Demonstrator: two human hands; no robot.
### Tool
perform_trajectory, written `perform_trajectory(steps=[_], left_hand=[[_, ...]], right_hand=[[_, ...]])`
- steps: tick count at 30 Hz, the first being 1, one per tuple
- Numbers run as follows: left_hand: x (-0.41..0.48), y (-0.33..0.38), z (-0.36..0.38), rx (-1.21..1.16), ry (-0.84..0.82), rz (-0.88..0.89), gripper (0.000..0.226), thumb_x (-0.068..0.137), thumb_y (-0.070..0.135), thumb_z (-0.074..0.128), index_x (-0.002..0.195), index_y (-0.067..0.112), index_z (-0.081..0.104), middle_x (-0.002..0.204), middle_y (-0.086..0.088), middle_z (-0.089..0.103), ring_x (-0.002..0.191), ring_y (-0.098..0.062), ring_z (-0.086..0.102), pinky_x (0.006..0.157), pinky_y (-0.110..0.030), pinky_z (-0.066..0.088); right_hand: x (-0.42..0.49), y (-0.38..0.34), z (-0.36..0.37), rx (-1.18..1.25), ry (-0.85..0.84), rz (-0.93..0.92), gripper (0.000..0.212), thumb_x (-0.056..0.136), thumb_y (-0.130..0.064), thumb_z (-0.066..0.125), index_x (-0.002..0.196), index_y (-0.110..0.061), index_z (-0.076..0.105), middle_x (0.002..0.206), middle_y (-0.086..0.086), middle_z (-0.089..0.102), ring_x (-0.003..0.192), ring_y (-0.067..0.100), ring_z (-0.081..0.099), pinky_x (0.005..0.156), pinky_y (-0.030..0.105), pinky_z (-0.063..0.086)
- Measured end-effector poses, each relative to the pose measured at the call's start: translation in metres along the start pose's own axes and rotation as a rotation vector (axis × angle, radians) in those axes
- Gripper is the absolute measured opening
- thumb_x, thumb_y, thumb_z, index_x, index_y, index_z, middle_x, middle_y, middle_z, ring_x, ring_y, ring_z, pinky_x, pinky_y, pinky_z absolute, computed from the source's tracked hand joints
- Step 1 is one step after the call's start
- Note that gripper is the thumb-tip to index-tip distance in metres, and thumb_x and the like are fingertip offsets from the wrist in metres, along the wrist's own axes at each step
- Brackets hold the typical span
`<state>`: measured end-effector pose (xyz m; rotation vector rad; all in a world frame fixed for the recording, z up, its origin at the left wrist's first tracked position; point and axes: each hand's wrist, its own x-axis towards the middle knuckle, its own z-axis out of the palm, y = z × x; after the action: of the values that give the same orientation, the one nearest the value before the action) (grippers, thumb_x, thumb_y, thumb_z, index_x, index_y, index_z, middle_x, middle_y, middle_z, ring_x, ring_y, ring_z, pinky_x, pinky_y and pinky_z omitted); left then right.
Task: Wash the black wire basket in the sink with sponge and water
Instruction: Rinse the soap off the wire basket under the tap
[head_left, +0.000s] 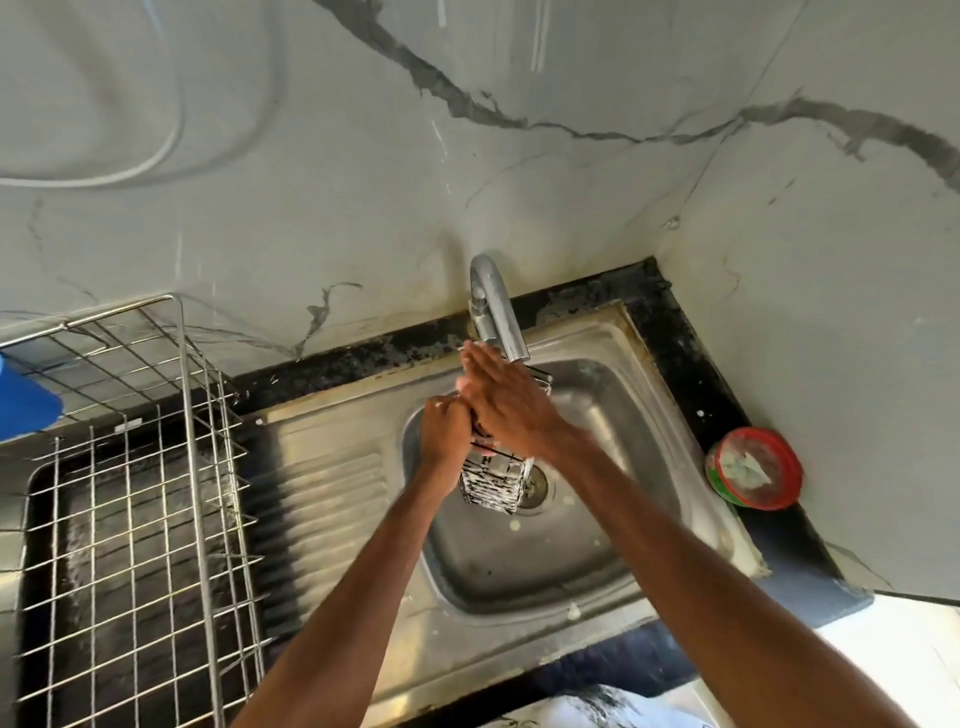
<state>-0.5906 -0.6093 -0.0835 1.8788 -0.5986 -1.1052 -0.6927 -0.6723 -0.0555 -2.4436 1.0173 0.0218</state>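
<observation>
The black wire basket, streaked with white suds, hangs over the steel sink just above the drain. My left hand grips its upper left rim. My right hand lies flat across the basket's top with fingers stretched toward the tap; it hides most of the rim. Water runs down the basket's right side. No sponge shows in view.
A silver wire dish rack stands on the counter at left, with a blue object at its far corner. A round red-and-green tub sits on the black counter right of the sink. Marble-patterned walls close in behind and at right.
</observation>
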Motion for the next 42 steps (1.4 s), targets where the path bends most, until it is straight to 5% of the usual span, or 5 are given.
perform_trajectory(steps=[4, 12, 26, 32, 42], left_hand=[[-0.008, 0.012, 0.002, 0.031, -0.054, 0.033, 0.037, 0.105, 0.017, 0.052, 0.085, -0.008, 0.07, 0.074, -0.024, 0.071, 0.058, -0.029, 0.071, 0.037, -0.02, 0.047], [0.006, 0.002, 0.012, -0.055, -0.036, -0.06, 0.024, 0.107, 0.017, 0.05, 0.089, 0.019, 0.065, 0.088, -0.002, 0.067, 0.069, -0.006, 0.061, 0.053, -0.011, 0.051], [-0.003, 0.016, 0.022, -0.093, 0.166, -0.057, 0.045, 0.105, 0.025, 0.053, 0.076, -0.004, 0.07, 0.068, -0.017, 0.072, 0.061, -0.036, 0.069, 0.06, -0.046, 0.062], [-0.011, 0.011, 0.018, -0.132, 0.231, -0.085, 0.041, 0.106, 0.024, 0.053, 0.071, 0.009, 0.068, 0.073, -0.02, 0.073, 0.066, -0.038, 0.072, 0.061, -0.05, 0.063], [0.001, 0.009, 0.014, -0.162, 0.259, -0.178, 0.038, 0.105, 0.027, 0.053, 0.095, -0.003, 0.075, 0.079, -0.01, 0.071, 0.064, -0.02, 0.061, 0.037, -0.011, 0.034]], right_hand=[[0.017, 0.034, -0.009, -0.141, -0.071, -0.002, 0.051, 0.093, -0.008, 0.066, 0.138, 0.008, 0.049, 0.116, 0.033, 0.065, 0.088, 0.043, 0.071, 0.079, 0.052, 0.057], [-0.058, 0.006, 0.009, 0.175, -0.003, 0.009, 0.057, 0.11, -0.036, 0.017, 0.158, -0.005, 0.018, 0.167, 0.006, 0.008, 0.155, 0.013, -0.002, 0.127, 0.036, 0.002], [-0.045, 0.009, 0.018, 0.259, 0.074, 0.252, 0.069, 0.105, -0.051, 0.009, 0.16, -0.012, -0.003, 0.168, 0.002, -0.013, 0.154, 0.016, -0.015, 0.126, 0.037, -0.003], [-0.026, 0.035, 0.038, 0.243, 0.091, 0.142, 0.05, 0.101, -0.01, 0.039, 0.147, -0.007, 0.019, 0.153, 0.048, 0.006, 0.141, 0.066, 0.008, 0.105, 0.074, 0.033], [-0.076, -0.03, 0.041, 0.258, 0.157, 0.163, 0.084, 0.098, -0.062, -0.005, 0.159, -0.004, 0.0, 0.167, 0.011, -0.01, 0.154, 0.019, -0.015, 0.127, 0.037, 0.0]])
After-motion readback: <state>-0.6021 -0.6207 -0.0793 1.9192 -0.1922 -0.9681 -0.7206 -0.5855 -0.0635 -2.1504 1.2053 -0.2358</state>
